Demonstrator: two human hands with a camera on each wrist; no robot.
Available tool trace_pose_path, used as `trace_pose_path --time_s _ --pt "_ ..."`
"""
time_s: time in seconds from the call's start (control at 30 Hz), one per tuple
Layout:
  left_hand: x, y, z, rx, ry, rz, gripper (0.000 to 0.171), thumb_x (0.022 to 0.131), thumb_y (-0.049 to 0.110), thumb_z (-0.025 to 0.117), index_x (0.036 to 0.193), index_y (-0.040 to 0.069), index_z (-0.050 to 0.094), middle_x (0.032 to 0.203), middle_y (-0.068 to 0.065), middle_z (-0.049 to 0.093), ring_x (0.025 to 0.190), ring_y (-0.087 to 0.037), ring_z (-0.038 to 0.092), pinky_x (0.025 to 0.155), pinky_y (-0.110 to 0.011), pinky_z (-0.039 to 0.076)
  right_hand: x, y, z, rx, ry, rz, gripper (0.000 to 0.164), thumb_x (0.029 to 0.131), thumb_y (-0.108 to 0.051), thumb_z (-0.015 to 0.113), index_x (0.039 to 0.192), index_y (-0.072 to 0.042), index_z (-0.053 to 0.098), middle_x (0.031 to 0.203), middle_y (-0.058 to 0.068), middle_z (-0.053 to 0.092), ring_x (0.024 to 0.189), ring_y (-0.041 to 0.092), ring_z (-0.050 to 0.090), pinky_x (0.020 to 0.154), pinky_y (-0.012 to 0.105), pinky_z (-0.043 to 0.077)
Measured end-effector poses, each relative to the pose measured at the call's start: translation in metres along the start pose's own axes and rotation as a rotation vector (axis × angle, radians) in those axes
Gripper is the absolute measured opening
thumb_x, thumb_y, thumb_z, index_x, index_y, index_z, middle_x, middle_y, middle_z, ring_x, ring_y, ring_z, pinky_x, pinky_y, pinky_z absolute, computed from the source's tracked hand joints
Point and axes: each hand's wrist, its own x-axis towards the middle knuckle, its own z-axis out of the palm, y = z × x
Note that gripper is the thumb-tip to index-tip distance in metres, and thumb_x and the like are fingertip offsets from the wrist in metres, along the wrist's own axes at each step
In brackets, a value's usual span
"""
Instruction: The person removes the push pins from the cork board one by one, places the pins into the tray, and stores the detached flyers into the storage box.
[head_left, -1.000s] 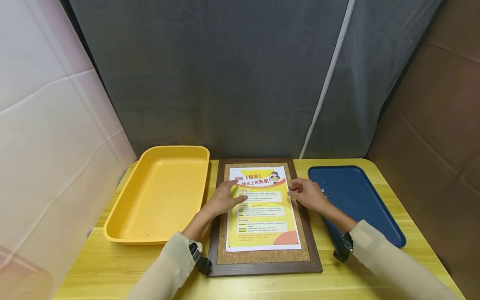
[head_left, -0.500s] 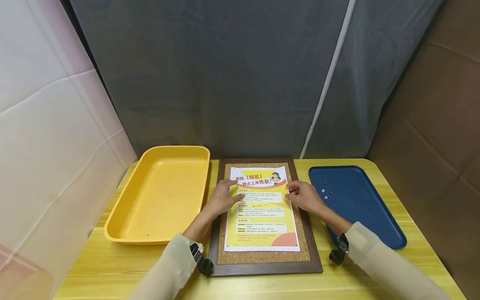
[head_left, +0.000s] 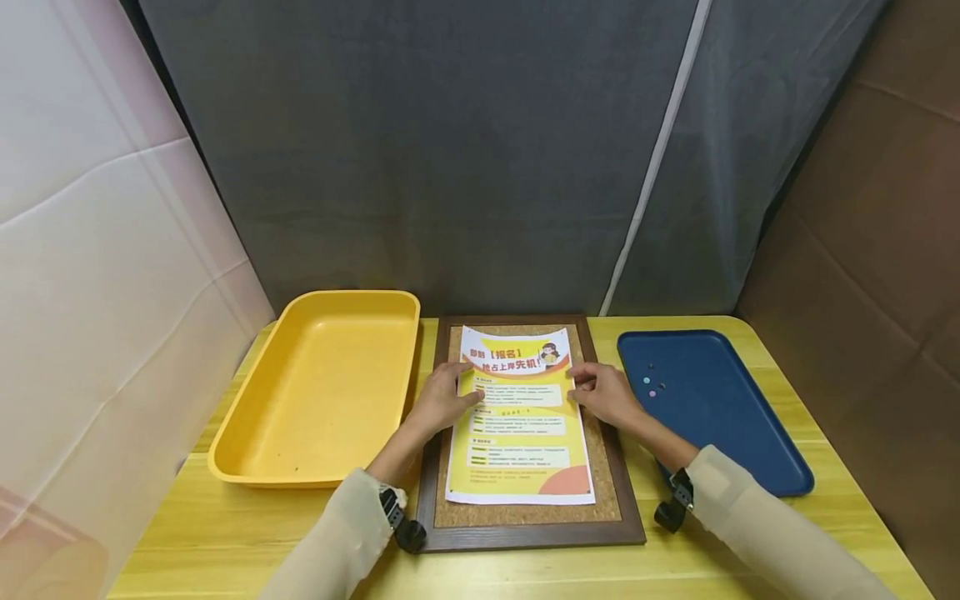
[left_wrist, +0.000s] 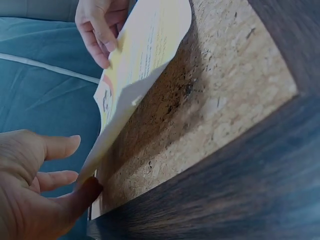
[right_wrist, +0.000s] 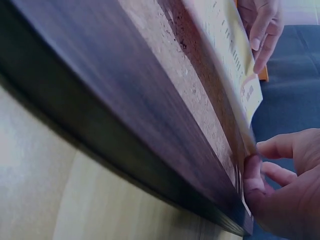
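A yellow printed poster (head_left: pixel 525 421) with a white border lies over the cork board (head_left: pixel 517 515) in its dark brown frame (head_left: pixel 532 536). My left hand (head_left: pixel 442 396) holds the poster's left edge near the top, and my right hand (head_left: pixel 607 393) pinches its right edge at about the same height. Both wrist views show the sheet bowed up from the cork, with a shadow beneath. A fingertip of the left hand (left_wrist: pixel 37 185) is at the sheet's edge. The right hand (right_wrist: pixel 295 175) has a finger under the paper and the thumb close by its edge.
To the left stands a large yellow tray (head_left: pixel 315 483). On the right is a blue tray (head_left: pixel 720 400), with several small round pieces (head_left: pixel 651 382) near its left side. The wooden table (head_left: pixel 525 575) ends at a grey curtain (head_left: pixel 450 167) behind.
The poster has shifted slightly left and its top edge has risen off the cork. My right hand has moved a little left with it, while my left hand stays almost in place.
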Motion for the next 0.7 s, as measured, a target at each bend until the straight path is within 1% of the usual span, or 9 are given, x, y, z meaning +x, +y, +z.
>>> trace_pose_path --time_s 0.07,0.17,0.23,0.33,0.43,0.5,0.53,0.63,0.7 --pt "-0.001 -0.001 0.000 -0.012 0.003 0.008 0.055 0.094 0.007 0.078 0.142 -0.012 0.059 0.143 -0.031 0.059 0.138 -0.046 0.053 0.114 -0.056 0.043 0.000 -0.001 0.001 0.011 -0.010 0.004 0.030 0.090 0.001 0.077 0.119 0.006 0.074 0.098 0.016 0.073 0.082 0.020 0.066 0.065 0.026 0.051" --pt "-0.003 -0.002 -0.001 -0.047 0.003 0.014 0.054 0.094 0.004 0.076 0.142 -0.014 0.059 0.142 -0.032 0.059 0.137 -0.047 0.054 0.114 -0.056 0.044 0.000 -0.001 0.002 0.012 -0.031 0.011 0.031 0.090 -0.001 0.077 0.121 0.004 0.075 0.099 0.014 0.072 0.083 0.019 0.064 0.066 0.028 0.050" --pt "-0.004 -0.003 -0.001 -0.054 0.004 0.023 0.053 0.094 0.002 0.074 0.142 -0.013 0.059 0.142 -0.032 0.060 0.137 -0.047 0.055 0.114 -0.056 0.045 -0.001 -0.002 0.002 0.008 -0.035 0.019 0.032 0.090 -0.001 0.077 0.122 0.003 0.075 0.100 0.013 0.072 0.083 0.019 0.063 0.066 0.029 0.050" --pt "-0.003 -0.004 -0.004 -0.044 0.000 0.033 0.052 0.094 0.002 0.074 0.143 -0.011 0.059 0.143 -0.032 0.060 0.130 -0.043 0.060 0.107 -0.053 0.051 -0.001 -0.005 0.002 0.001 -0.023 0.012 0.031 0.090 -0.001 0.077 0.121 0.004 0.075 0.100 0.014 0.074 0.083 0.020 0.065 0.066 0.029 0.051" --pt "-0.002 -0.004 -0.007 -0.046 -0.013 0.032 0.052 0.095 0.000 0.073 0.144 -0.010 0.058 0.143 -0.031 0.059 0.116 -0.038 0.067 0.093 -0.047 0.059 0.000 -0.007 0.002 0.005 -0.001 -0.003 0.030 0.089 0.000 0.078 0.119 0.005 0.076 0.100 0.016 0.075 0.085 0.023 0.068 0.068 0.029 0.053" --pt "-0.002 -0.003 -0.010 -0.050 -0.018 0.030 0.053 0.095 -0.001 0.072 0.145 -0.011 0.057 0.144 -0.031 0.059 0.109 -0.037 0.070 0.086 -0.044 0.061 0.001 -0.009 0.002 0.014 0.003 -0.010 0.030 0.089 0.000 0.079 0.118 0.006 0.075 0.101 0.017 0.075 0.087 0.024 0.070 0.070 0.029 0.055" --pt "-0.003 -0.003 -0.011 -0.052 -0.018 0.030 0.053 0.095 -0.002 0.072 0.145 -0.011 0.057 0.145 -0.031 0.059 0.108 -0.037 0.071 0.084 -0.043 0.062 0.000 -0.009 0.001 0.018 0.002 -0.010 0.029 0.090 -0.001 0.079 0.118 0.006 0.075 0.101 0.017 0.075 0.086 0.023 0.070 0.071 0.029 0.055" --pt "-0.003 -0.004 -0.014 -0.041 -0.014 0.026 0.054 0.094 -0.001 0.073 0.145 -0.010 0.057 0.145 -0.030 0.059 0.112 -0.037 0.070 0.086 -0.042 0.061 -0.001 -0.011 0.001 0.033 -0.010 0.000 0.028 0.090 -0.002 0.079 0.117 0.005 0.075 0.101 0.016 0.075 0.082 0.019 0.069 0.070 0.029 0.055" --pt "-0.003 -0.005 -0.016 -0.024 -0.006 0.026 0.055 0.094 -0.001 0.074 0.145 -0.009 0.058 0.140 -0.029 0.064 0.107 -0.034 0.070 0.084 -0.040 0.060 -0.001 -0.012 0.000 0.038 -0.016 0.002 0.027 0.091 -0.003 0.079 0.117 0.005 0.075 0.100 0.016 0.076 0.078 0.016 0.067 0.069 0.028 0.054"
